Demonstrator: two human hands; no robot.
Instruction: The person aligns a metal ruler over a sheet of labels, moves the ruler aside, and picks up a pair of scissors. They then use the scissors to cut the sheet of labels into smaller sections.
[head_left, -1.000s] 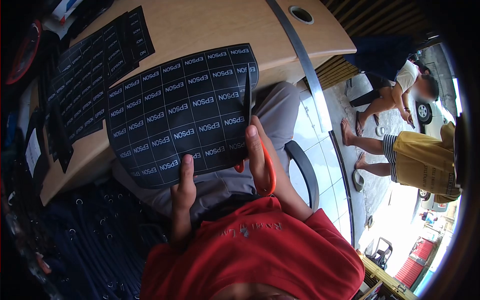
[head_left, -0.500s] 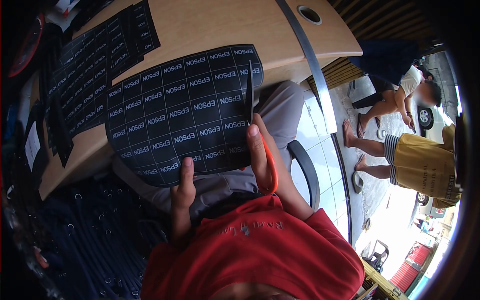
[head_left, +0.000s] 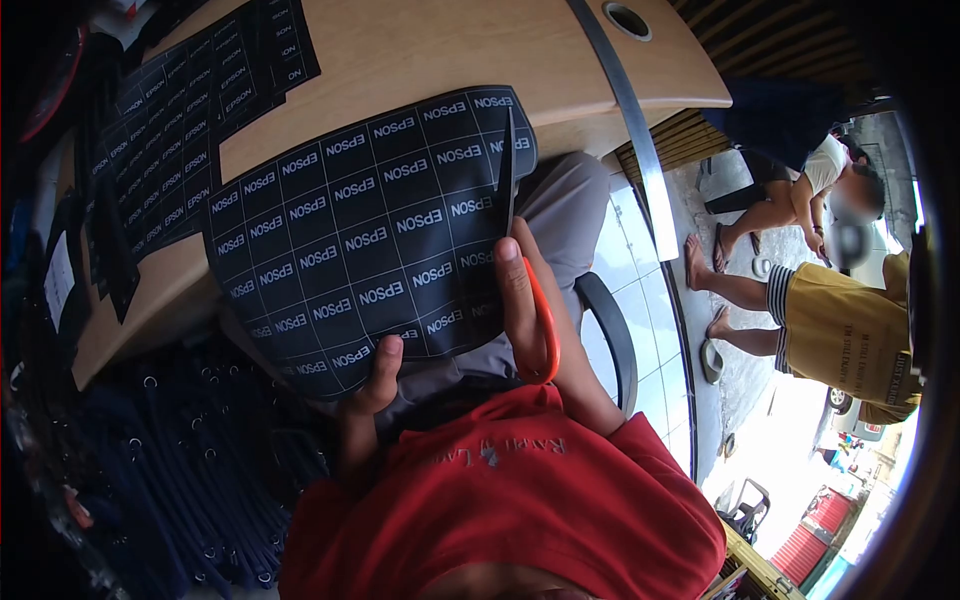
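Note:
A black sheet (head_left: 365, 240) printed with a grid of white EPSON labels is held over my lap, against the front of the desk. My left hand (head_left: 377, 380) grips its lower edge, thumb on top and the other fingers hidden beneath. My right hand (head_left: 518, 290) is closed on scissors with orange handles (head_left: 549, 345). Their upper blade (head_left: 507, 170) lies over the right part of the sheet and points away from me; the lower blade is hidden under it.
More EPSON-printed black sheets (head_left: 165, 130) lie on the wooden desk (head_left: 420, 45) at left. A metal strip (head_left: 640, 150) juts past the desk edge. Dark blue items with metal rings (head_left: 160, 470) hang at lower left. Two people are at right, one in a yellow shirt (head_left: 845, 335).
The sheet has turned slightly, its lower left edge coming nearer to me. My left hand has shifted a little right and down. The scissors stay over the right side of the sheet.

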